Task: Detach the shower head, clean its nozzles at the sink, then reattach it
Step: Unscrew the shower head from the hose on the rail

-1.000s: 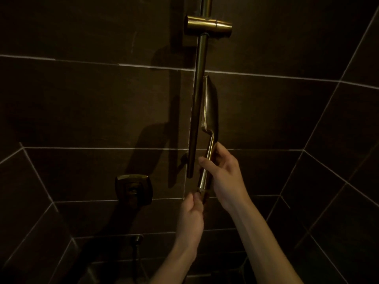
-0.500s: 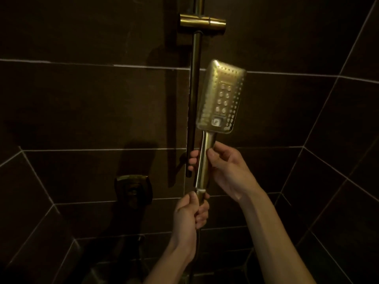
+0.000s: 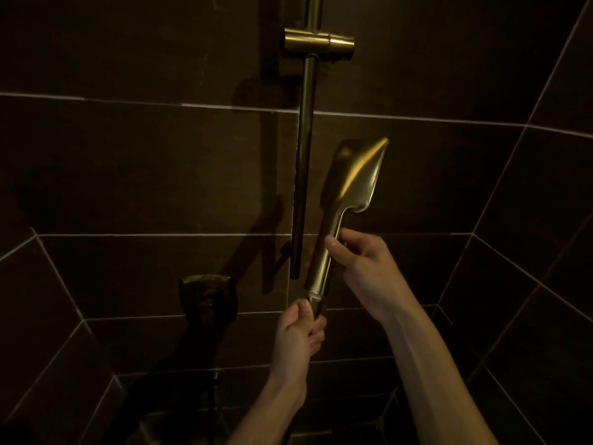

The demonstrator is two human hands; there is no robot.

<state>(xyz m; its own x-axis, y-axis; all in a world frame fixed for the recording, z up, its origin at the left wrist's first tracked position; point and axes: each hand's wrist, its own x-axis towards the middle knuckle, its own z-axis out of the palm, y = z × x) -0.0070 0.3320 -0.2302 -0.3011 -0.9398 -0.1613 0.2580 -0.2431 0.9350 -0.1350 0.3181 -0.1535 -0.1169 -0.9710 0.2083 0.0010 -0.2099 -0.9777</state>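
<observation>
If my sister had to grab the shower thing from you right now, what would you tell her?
Right hand grips the shower head by its handle, back side facing us.
Left hand pinches the hose nut just below the handle's end.
Head is off the slider bracket and beside the rail.
Whether the nut is loose can't be seen.
Left: free the head, clean the nozzles at the sink, reattach.

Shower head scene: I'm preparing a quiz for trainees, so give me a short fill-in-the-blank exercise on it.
1. The right hand grips the shower head by its ____.
2. The left hand pinches the fitting at the handle's ____ end.
3. The holder bracket on the vertical rail sits ____ the shower head.
4. The square control knob lies to the ____ of the left hand.

Missing words: handle; lower; above; left
</observation>
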